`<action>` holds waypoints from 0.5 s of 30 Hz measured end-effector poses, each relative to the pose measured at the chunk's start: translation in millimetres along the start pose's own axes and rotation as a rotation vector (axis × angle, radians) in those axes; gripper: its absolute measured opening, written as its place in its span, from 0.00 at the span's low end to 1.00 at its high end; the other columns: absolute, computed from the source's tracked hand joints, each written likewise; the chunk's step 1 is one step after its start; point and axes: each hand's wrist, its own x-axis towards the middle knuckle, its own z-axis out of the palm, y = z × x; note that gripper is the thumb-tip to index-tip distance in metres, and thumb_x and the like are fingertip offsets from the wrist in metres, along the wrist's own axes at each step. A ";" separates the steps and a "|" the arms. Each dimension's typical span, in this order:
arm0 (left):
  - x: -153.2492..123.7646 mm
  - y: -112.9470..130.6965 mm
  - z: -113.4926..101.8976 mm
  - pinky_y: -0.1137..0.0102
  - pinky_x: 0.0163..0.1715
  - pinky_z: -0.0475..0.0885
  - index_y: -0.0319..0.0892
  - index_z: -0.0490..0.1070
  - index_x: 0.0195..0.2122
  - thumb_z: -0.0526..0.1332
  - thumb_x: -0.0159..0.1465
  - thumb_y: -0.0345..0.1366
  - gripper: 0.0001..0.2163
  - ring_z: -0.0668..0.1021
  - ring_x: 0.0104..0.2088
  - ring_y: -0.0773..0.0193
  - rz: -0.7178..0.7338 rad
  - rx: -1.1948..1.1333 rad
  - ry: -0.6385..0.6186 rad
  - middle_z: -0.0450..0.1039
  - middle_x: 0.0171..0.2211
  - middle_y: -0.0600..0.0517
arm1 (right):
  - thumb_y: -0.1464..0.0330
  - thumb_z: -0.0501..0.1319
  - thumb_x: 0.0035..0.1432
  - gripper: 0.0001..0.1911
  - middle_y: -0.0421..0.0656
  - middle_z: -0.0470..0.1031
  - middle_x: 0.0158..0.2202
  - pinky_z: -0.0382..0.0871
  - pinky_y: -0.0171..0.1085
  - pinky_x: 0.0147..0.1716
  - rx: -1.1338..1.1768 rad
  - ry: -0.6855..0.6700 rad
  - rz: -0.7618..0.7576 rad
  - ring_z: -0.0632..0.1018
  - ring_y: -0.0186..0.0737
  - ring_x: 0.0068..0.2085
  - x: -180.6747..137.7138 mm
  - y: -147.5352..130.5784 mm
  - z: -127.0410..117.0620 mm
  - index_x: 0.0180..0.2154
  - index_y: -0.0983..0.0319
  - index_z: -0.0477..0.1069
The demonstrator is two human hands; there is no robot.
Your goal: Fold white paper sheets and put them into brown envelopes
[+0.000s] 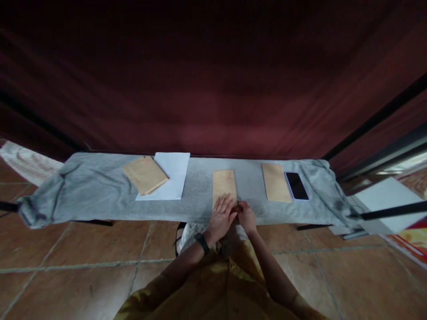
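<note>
A brown paper envelope (224,180) with a faint reddish mark near its top lies upright before me on the cloth-covered table. My left hand (220,218) rests on its lower part with the fingers stretched out flat. At the lower right corner, the curled fingers of my right hand (246,217) are closed on the envelope's edge. The near end of the envelope is hidden under my hands. To the right lie brown envelopes (276,182), looking like a thin stack. On the left, more brown envelopes (145,174) overlap white paper sheets (178,175).
A phone (296,186) with a dark screen lies at the right. Grey cloth (100,186) covers the narrow table and bunches at both ends. A dark red curtain (213,111) hangs behind it. Dark metal bars (380,113) flank the table above the tiled floor (110,244).
</note>
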 end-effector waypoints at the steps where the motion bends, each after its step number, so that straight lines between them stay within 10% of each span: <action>1: 1.2 -3.4 0.2 0.50 0.69 0.55 0.40 0.63 0.65 0.52 0.72 0.43 0.23 0.59 0.70 0.52 0.079 0.151 -0.034 0.60 0.69 0.43 | 0.67 0.56 0.61 0.11 0.46 0.80 0.35 0.70 0.38 0.39 -0.041 0.008 -0.004 0.80 0.43 0.36 -2.6 -0.1 -0.2 0.43 0.61 0.74; 10: -3.8 -24.8 13.5 0.56 0.70 0.51 0.38 0.54 0.70 0.44 0.74 0.36 0.25 0.55 0.72 0.59 0.144 0.491 -0.125 0.54 0.71 0.45 | 0.75 0.49 0.66 0.24 0.54 0.71 0.61 0.66 0.52 0.60 -0.566 -0.005 -0.705 0.70 0.50 0.63 -46.9 27.0 1.5 0.61 0.65 0.67; 15: 14.9 -31.9 16.5 0.54 0.71 0.49 0.40 0.54 0.71 0.44 0.73 0.35 0.25 0.54 0.72 0.58 0.102 0.491 -0.127 0.54 0.71 0.47 | 0.71 0.52 0.68 0.28 0.52 0.57 0.71 0.59 0.55 0.66 -0.733 0.014 -0.730 0.58 0.52 0.71 -57.7 34.8 6.7 0.68 0.64 0.57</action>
